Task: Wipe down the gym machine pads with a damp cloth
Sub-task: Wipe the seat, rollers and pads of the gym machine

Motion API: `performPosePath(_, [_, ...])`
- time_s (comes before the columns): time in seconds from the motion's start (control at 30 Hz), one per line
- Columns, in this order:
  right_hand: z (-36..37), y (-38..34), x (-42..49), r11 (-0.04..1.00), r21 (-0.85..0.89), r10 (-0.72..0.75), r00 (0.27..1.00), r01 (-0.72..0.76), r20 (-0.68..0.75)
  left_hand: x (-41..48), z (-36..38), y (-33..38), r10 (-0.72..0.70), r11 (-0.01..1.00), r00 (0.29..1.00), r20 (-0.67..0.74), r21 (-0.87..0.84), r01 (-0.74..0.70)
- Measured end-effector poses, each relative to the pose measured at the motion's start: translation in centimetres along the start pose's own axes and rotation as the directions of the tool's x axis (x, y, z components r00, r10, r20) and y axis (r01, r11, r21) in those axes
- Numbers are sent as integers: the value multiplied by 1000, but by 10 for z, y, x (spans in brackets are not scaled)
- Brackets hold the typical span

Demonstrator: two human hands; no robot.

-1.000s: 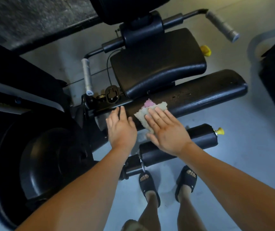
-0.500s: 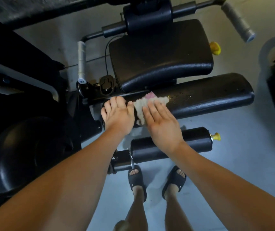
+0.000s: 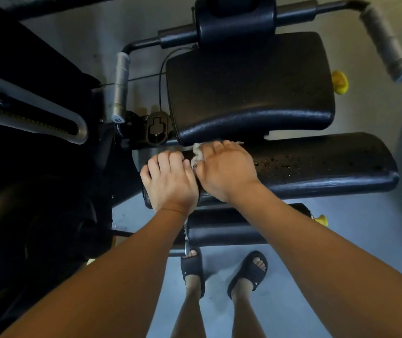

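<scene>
The right hand [image 3: 224, 170] presses the bunched damp cloth [image 3: 196, 153] onto the long leg pad [image 3: 317, 167]; the left hand [image 3: 169, 181] lies flat beside it, steadying. Best sweep firmly rightward across the speckled stretch.

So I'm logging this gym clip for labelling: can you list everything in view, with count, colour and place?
seat pad: 1, black, upper middle
long pad: 1, black, speckled with droplets, across the middle
roller pad: 1, black, below the long pad
handle grips: 2, grey, either side of the seat
knobs: 2, yellow, right side
cloth: 1, pale, on the long pad under the right hand
sandals: 2, black, on the floor
left hand: 1, flat on the long pad's left end
right hand: 1, pressing the cloth
</scene>
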State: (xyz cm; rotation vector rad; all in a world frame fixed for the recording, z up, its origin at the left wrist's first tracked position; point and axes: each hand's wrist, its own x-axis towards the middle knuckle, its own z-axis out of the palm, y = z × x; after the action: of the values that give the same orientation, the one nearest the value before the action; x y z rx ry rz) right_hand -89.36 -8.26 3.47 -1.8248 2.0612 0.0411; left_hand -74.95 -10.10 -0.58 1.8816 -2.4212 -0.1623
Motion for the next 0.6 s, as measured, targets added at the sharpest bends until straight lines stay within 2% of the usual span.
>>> performPosePath(0.1, [-4,-1,11,1000,28,-10,999,9,41,1,3,2,-23,1000,1000,-20,15,24])
performPosePath(0.27, [-4,5,4,999,9,-37,999,37,13,0,8,1,-4,999,997,-82,33,7])
performPosePath(0.5, [1,8,53,994,108,-18,963,-11,270,1,8,0,16,999,998,-69,39,-13])
performPosePath(0.6, [4,11,48,989,143,3,974,-36,225,0,7,0,15,999,997,-77,39,-12])
